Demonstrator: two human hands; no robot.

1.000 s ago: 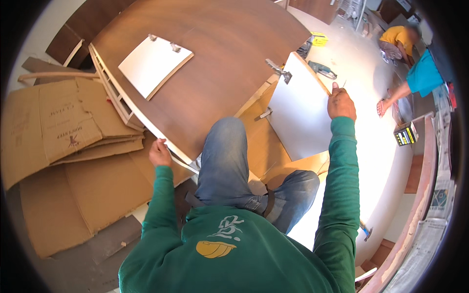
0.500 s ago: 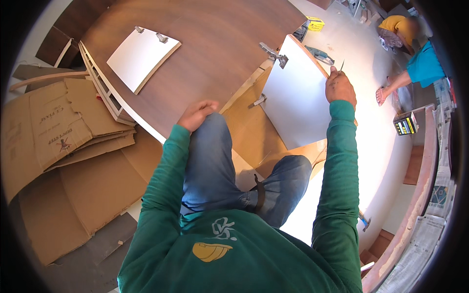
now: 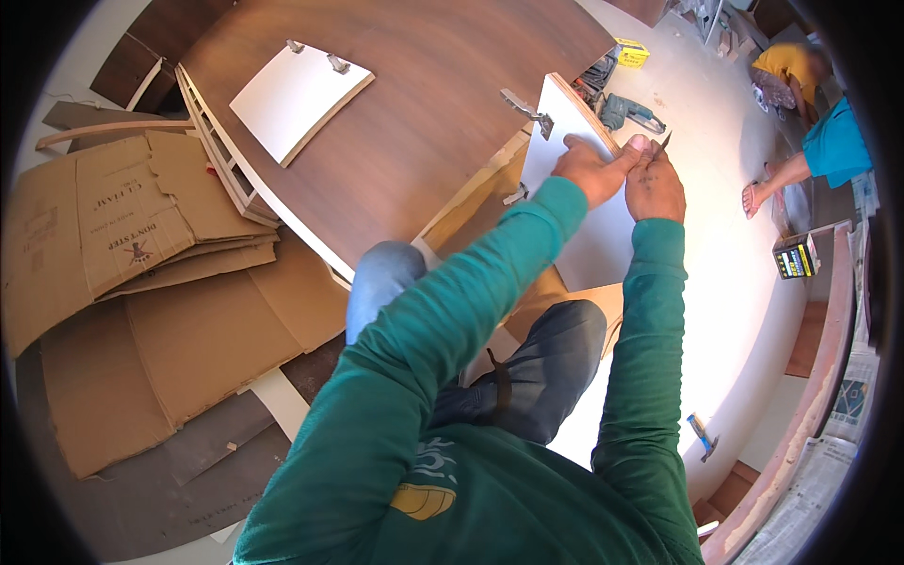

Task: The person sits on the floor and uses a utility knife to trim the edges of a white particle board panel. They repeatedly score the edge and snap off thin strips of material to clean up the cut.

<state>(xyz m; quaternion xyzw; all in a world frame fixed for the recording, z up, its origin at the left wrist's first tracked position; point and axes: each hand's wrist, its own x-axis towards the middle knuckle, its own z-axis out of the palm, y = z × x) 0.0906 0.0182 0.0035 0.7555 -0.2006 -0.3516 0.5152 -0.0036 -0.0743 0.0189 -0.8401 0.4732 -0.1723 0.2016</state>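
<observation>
A white cabinet door (image 3: 593,245) with wooden edging and metal hinges stands tilted between my knees and the floor. My left hand (image 3: 590,172) grips its upper right edge, fingers on the white face and thumb reaching towards my other hand. My right hand (image 3: 656,188) is closed beside that same edge, holding a thin dark pointed blade (image 3: 665,143) whose tip sticks up past the fingers. The blade's handle is hidden in the fist. One hinge (image 3: 529,110) juts from the door's upper left; a second hinge (image 3: 516,195) lies lower, partly covered by my left sleeve.
A smaller white door (image 3: 297,105) with hinges lies on a large brown panel (image 3: 424,85). Flattened cardboard (image 3: 122,217) is stacked at left. A green power tool (image 3: 631,113), a yellow box (image 3: 631,53) and a hammer (image 3: 702,436) lie on the floor. Another person (image 3: 838,141) is at far right.
My left hand has left my knee and crossed over to the door's edge, next to my right hand. The right hand still holds the blade there. The view has shifted slightly.
</observation>
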